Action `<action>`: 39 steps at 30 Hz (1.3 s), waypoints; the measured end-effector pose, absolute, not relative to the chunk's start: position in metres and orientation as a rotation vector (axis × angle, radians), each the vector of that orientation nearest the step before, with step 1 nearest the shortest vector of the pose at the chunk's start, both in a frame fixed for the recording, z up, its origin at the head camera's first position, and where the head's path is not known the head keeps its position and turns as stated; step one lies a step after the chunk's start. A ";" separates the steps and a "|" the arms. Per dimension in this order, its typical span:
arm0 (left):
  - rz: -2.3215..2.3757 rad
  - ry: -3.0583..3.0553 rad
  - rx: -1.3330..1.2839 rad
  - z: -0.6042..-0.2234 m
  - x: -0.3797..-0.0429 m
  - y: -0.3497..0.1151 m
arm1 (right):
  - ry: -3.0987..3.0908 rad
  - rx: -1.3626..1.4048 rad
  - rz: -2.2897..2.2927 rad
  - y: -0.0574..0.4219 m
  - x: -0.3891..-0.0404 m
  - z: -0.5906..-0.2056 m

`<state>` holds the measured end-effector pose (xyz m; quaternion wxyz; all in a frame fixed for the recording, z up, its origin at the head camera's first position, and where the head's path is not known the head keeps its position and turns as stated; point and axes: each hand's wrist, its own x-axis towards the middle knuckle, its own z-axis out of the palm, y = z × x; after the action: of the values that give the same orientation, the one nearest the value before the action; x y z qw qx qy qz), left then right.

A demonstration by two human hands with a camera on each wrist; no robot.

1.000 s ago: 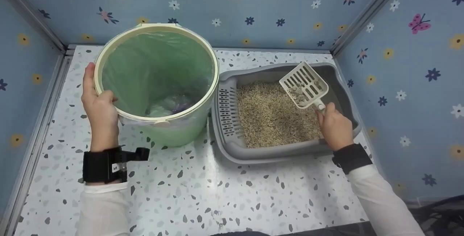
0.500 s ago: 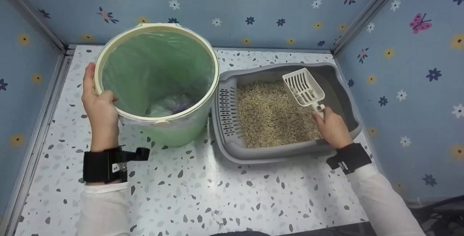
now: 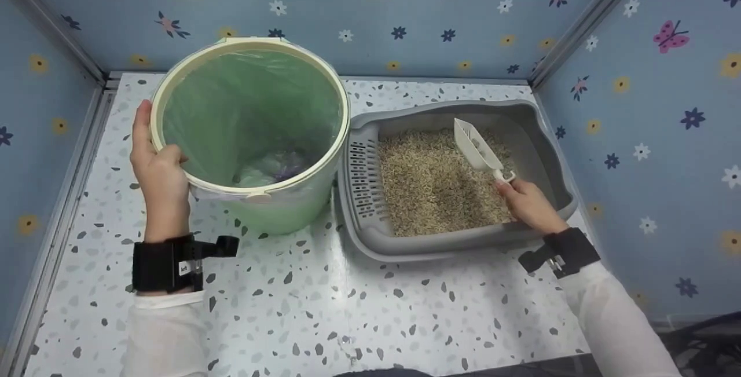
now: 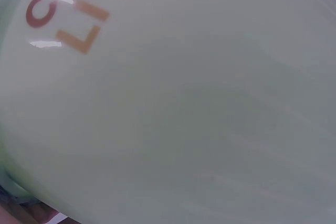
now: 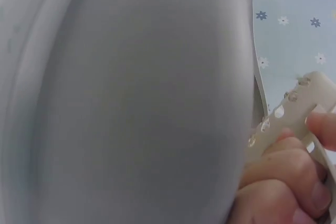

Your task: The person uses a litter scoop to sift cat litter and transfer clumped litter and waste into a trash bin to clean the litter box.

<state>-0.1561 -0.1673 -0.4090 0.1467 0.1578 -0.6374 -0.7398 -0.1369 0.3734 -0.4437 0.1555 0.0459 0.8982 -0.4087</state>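
Note:
In the head view my right hand (image 3: 529,206) grips the handle of a cream slotted litter scoop (image 3: 477,148). The scoop is tilted on its side above the litter (image 3: 434,186) in a grey litter box (image 3: 417,246). In the right wrist view, curled fingers (image 5: 294,166) wrap the scoop's handle, and bits cling to the scoop (image 5: 302,103). My left hand (image 3: 159,171) holds the rim of a green trash bin (image 3: 278,215), thumb over the edge and fingers along the outside. The bin's side (image 4: 184,103) fills the left wrist view.
A clear bag lines the bin, with something crumpled and purplish at its bottom. The bin stands close beside the litter box's slotted end (image 3: 363,177). Blue flowered walls (image 3: 428,18) enclose the speckled table (image 3: 301,307) at the back and both sides.
The scoop has turned from lying face up with clumps on its slots to standing on edge, and has come lower. My right hand has rolled with it. The left hand and bin have stayed put.

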 end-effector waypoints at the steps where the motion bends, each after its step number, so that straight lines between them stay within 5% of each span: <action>1: -2.125 -1.839 0.454 -0.409 -0.156 -0.167 | 2.559 0.134 -1.183 0.373 -0.137 -0.444; 23: -2.112 -1.865 0.476 -0.409 -0.155 -0.168 | 3.127 -0.051 -0.459 0.368 -0.132 -0.441; 39: -2.095 -1.876 0.481 -0.409 -0.155 -0.167 | 3.016 -0.138 -0.458 0.352 -0.137 -0.398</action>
<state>-0.1555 -0.1671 -0.4085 0.1438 0.1669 -0.6508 -0.7265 -0.1372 0.3517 -0.3985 0.0437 -0.0453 0.9867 -0.1497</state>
